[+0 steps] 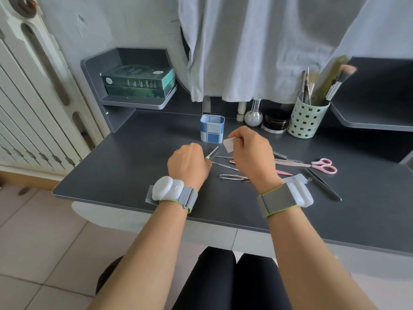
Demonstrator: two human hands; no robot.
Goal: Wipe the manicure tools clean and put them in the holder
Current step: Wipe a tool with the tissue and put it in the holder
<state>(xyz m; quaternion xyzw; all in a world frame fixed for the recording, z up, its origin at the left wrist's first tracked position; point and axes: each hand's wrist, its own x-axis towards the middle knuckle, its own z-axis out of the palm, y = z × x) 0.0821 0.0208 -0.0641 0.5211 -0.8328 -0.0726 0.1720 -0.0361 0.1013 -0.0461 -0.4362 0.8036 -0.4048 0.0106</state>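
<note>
Left hand (188,163) grips thin metal manicure tool (212,153), tip toward blue checked square holder (212,128) | right hand (251,151) pinches small white wipe (229,144) just beside tool tip | other metal tools (233,176) and pink-handled scissors (321,165) lie on dark grey desk (134,157).

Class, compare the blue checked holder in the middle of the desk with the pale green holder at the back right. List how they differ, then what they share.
The blue checked holder has squarish sides with solid panels; the pale green holder is round with square cut-outs. No tools stick out above the blue holder's rim, whereas the green one holds brushes. The blue holder stands just beyond the hands; the green one sits against the back right by the jars. Both stand upright and open-topped on the dark desk.
</note>
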